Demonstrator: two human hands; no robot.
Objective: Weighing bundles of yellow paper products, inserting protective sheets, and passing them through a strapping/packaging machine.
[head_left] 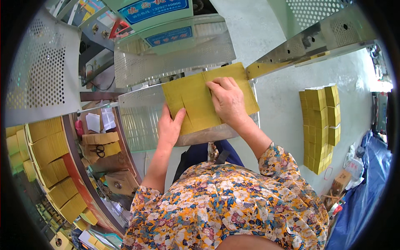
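Observation:
Flat yellow paper sheets (195, 98), perhaps a stack, lie across a shiny tray (143, 125) in front of me. Around their near left edge my left hand (168, 127) is closed, its thumb on top and its other fingers partly hidden at the side. My right hand (228, 100) rests on the middle of the paper with curled fingers, pinching at an edge or fold that runs across it. A short slit or crease shows beside my left thumb. How many layers there are I cannot tell.
A clear machine cover (175, 54) stands just beyond the tray. From the right a metal bar (300, 48) reaches toward the paper. Yellow bundles (318, 125) are stacked on the floor at right. Left, a shelf holds yellow stacks (50, 150) and black scissors (100, 151).

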